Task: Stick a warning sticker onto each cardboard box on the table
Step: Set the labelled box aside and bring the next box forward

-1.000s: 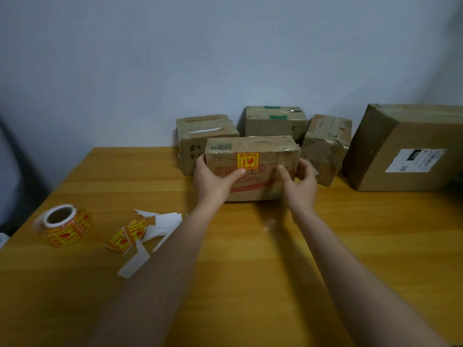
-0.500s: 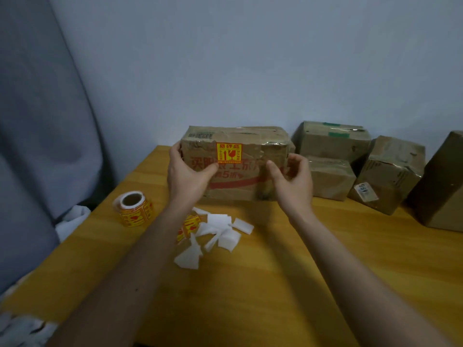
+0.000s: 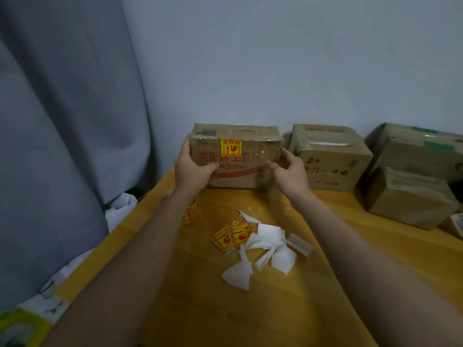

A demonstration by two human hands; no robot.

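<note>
A brown cardboard box (image 3: 240,171) with red print stands at the table's far left corner against the wall. A yellow and red warning sticker (image 3: 231,147) is stuck on its front face. My left hand (image 3: 191,169) grips the box's left end, thumb across the front. My right hand (image 3: 289,171) holds the right end with curled fingers. The sticker roll (image 3: 191,214) lies mostly hidden under my left forearm. Loose stickers (image 3: 231,236) lie on the table in front of the box.
Three other cardboard boxes (image 3: 328,159), (image 3: 421,149), (image 3: 411,199) stand along the wall to the right. White backing scraps (image 3: 265,254) litter the wooden table (image 3: 338,284). A grey curtain (image 3: 62,121) hangs at the left, past the table's edge.
Both hands have carried the stickered box leftward, from in front of the other boxes to the table's far left corner. The view has swung left with it.
</note>
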